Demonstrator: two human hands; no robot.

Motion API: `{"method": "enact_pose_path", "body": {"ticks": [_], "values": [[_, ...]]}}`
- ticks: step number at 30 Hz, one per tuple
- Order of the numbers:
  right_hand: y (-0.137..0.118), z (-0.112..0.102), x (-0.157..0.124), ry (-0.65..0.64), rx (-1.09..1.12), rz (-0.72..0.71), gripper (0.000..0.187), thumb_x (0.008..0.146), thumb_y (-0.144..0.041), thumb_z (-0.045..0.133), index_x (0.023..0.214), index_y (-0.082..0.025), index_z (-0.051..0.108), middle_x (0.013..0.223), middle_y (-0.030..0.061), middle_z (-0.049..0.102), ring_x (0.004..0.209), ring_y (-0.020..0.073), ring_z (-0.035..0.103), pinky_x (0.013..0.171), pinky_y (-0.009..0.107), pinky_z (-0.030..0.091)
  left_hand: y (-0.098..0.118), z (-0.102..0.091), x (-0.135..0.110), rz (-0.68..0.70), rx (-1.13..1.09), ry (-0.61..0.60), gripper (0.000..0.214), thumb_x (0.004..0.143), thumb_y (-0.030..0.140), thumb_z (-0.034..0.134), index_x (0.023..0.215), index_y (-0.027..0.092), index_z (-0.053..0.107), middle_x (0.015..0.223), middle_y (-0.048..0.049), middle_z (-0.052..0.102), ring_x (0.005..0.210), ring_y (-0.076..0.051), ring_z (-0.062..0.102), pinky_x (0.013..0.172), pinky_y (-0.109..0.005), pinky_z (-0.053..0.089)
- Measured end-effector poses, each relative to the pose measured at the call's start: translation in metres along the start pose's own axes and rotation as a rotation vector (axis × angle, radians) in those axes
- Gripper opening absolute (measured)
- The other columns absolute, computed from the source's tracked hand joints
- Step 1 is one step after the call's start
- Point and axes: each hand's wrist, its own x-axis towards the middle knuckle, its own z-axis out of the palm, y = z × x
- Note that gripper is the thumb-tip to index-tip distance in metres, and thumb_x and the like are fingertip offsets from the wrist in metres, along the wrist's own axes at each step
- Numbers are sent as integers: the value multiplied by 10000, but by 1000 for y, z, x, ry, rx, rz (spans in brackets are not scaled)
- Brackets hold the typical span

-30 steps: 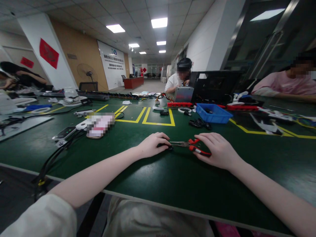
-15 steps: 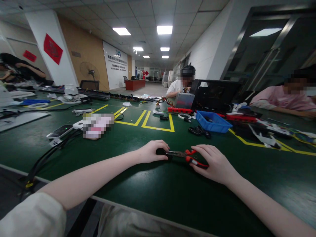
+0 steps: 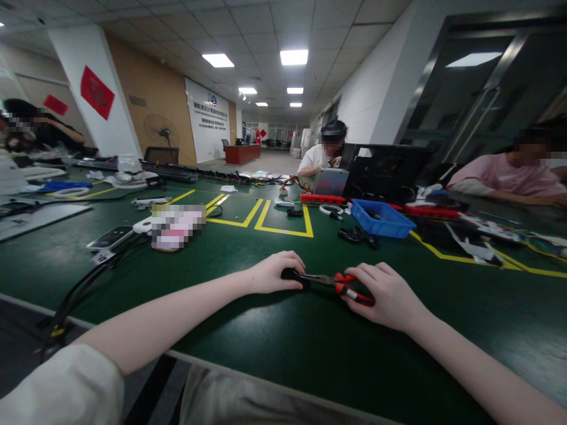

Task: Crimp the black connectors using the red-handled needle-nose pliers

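Observation:
My left hand (image 3: 274, 273) rests on the green table (image 3: 287, 348), fingers curled over a small black part (image 3: 293, 275) that is mostly hidden. My right hand (image 3: 384, 294) grips the red handles of a pair of pliers (image 3: 340, 283). The pliers lie low over the table and their metal jaws point left, reaching the black part beside my left fingers. Both forearms stretch in from the near edge.
A blue bin (image 3: 381, 219) and black parts (image 3: 355, 235) lie beyond my hands, inside yellow tape lines (image 3: 283, 230). Phones and cables (image 3: 110, 239) are at the left. Other people sit at the far side (image 3: 321, 154) and the right (image 3: 509, 174).
My hands and the pliers have stayed together on the table. The view has tilted, so they sit lower in the picture; the pliers' handles look slightly more closed in my right hand.

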Motion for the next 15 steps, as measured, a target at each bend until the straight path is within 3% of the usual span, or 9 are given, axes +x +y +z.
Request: {"method": "enact_pose_path", "body": {"ticks": [9, 15], "values": [[1, -3, -2, 50, -28, -41, 357, 834, -444, 614, 1069, -175, 634, 992, 103, 701, 782, 200, 626, 722, 353, 464, 4, 0, 0, 8, 39, -37, 196, 832, 286, 733, 988, 179, 681, 1133, -87, 645, 1085, -219, 604, 981, -377, 466], [5, -4, -2, 124, -63, -46, 388, 832, -444, 622, 1103, -167, 624, 1015, 111, 703, 872, 229, 650, 774, 372, 469, 0, 2, -1, -13, -24, 3, 173, 859, 206, 682, 1024, 155, 677, 1163, -106, 610, 1096, -207, 606, 997, -371, 487]]}}
